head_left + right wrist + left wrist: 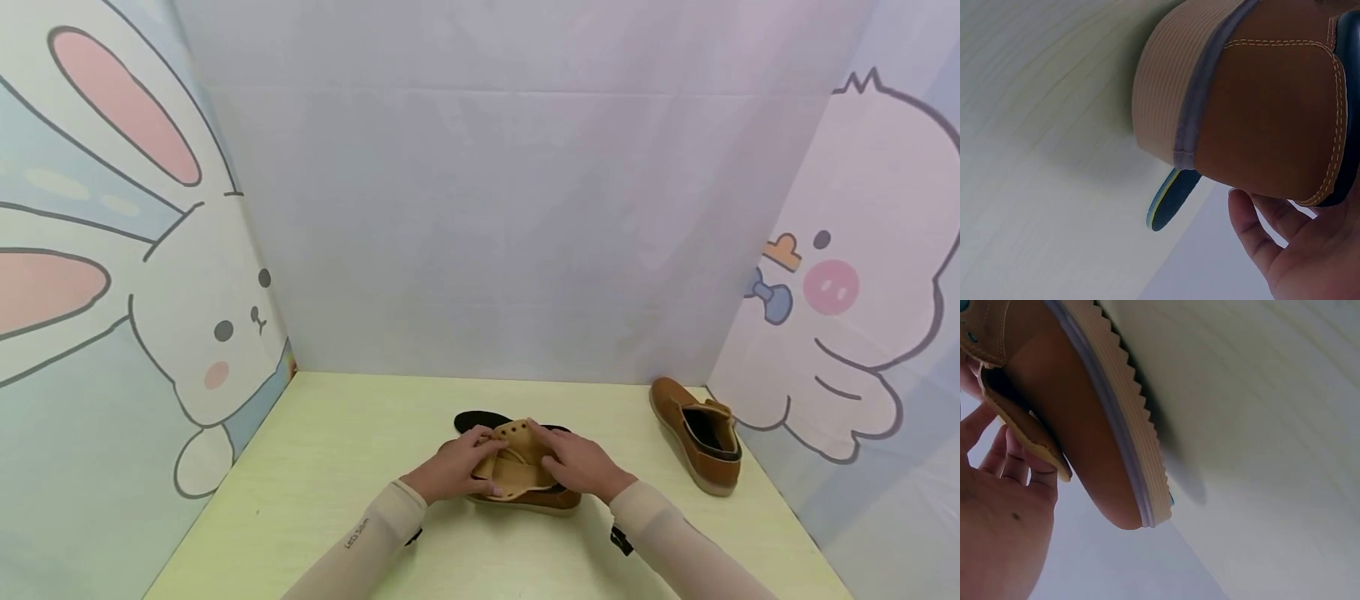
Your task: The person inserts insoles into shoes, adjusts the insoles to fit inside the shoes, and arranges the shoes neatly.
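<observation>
A brown lace-up shoe [551, 500] without laces stands on the table, toe to the left, its tan lining and eyelets showing. My left hand [450, 468] grips the opening near the toe end, thumb at the near edge. In the left wrist view, the fingers of my left hand [1007, 506] hold a loose tan-edged flap [1029, 428] of the shoe. My right hand [592, 463] holds the eyelet edge from the heel side, thumb inside the opening. In the right wrist view, fingers of my right hand [1297, 240] show beyond the stitched heel [1266, 119]. The two hands hold the opening apart.
Behind the shoe lies a black insole [480, 420], partly hidden; its blue and yellow edge [1159, 203] shows in the right wrist view. A second brown shoe [693, 433] stands at the right table edge. Printed cloth walls [480, 233] enclose the pale table [337, 442].
</observation>
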A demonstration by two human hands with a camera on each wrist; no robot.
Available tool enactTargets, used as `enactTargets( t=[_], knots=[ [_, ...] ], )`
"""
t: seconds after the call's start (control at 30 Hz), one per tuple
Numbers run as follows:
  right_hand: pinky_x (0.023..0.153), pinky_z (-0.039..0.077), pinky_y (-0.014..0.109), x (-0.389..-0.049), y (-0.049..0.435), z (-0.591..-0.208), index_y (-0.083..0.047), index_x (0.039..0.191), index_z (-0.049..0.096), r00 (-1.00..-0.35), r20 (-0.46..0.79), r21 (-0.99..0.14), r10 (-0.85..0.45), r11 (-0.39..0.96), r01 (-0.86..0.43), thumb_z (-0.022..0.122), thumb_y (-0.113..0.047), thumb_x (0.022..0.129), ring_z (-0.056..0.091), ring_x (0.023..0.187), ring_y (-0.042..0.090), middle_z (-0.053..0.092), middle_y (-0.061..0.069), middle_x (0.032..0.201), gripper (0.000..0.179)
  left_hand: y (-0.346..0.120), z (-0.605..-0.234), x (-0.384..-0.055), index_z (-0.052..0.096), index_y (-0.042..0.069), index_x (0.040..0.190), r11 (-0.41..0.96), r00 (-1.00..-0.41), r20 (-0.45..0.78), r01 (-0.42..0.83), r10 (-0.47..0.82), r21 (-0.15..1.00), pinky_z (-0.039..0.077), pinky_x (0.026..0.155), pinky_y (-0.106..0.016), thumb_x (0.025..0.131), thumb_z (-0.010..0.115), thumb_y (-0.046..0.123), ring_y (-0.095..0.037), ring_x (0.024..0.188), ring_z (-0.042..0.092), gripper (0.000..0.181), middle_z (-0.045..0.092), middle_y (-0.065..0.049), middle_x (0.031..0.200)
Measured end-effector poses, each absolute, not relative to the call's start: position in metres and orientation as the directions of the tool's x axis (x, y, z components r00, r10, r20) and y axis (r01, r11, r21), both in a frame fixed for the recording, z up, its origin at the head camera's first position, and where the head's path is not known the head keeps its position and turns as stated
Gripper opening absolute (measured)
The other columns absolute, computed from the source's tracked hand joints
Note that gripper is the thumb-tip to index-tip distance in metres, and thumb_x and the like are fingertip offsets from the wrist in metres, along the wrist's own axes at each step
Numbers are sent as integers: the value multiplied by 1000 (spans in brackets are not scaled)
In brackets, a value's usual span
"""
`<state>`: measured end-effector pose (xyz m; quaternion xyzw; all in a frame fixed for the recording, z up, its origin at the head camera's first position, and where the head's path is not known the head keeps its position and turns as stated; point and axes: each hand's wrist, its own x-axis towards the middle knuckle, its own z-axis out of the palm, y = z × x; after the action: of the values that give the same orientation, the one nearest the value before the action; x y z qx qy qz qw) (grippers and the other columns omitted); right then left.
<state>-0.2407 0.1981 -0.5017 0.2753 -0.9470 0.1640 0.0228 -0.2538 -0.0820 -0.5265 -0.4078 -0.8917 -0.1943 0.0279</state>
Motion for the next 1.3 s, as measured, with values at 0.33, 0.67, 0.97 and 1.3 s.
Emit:
enactTargets(
  t=[0.33, 0.67, 0.97, 1.3],
  knots=[
    [86, 52, 49, -250, 190, -502, -12, 148, 55, -913, 13, -341, -408, 857, -388, 59, -20, 98, 63, 112, 29, 62, 12, 136, 50, -81, -530, -256, 34, 17, 160, 656, -707, 106, 693, 699, 299, 33, 115, -48, 89, 60, 68, -33, 145, 35, 91, 32, -1, 162],
    [88, 49, 49, -256, 190, -503, -7, 139, 62, -903, -47, -505, -427, 790, -347, 59, -14, 99, 62, 101, 22, 65, 11, 127, 40, -79, -525, -258, 33, 19, 161, 685, -739, 35, 640, 672, 348, 35, 114, -48, 83, 67, 70, -40, 147, 30, 98, 29, 0, 164],
    [95, 47, 49, -265, 193, -500, -10, 147, 54, -877, -123, -512, -465, 787, -345, 52, -29, 106, 61, 110, 25, 61, 10, 135, 45, -77, -518, -259, 38, 18, 158, 711, -755, 6, 621, 656, 329, 42, 109, -42, 78, 72, 72, -26, 143, 38, 102, 35, -1, 161],
    [111, 36, 56, -301, 205, -489, -7, 148, 53, -845, -75, -548, -530, 730, -409, 37, -23, 112, 47, 136, 38, 54, 15, 145, 43, -73, -519, -262, 41, 18, 157, 694, -744, 24, 633, 667, 342, 42, 109, -41, 75, 75, 71, -25, 143, 39, 103, 39, -2, 158]
  ],
)
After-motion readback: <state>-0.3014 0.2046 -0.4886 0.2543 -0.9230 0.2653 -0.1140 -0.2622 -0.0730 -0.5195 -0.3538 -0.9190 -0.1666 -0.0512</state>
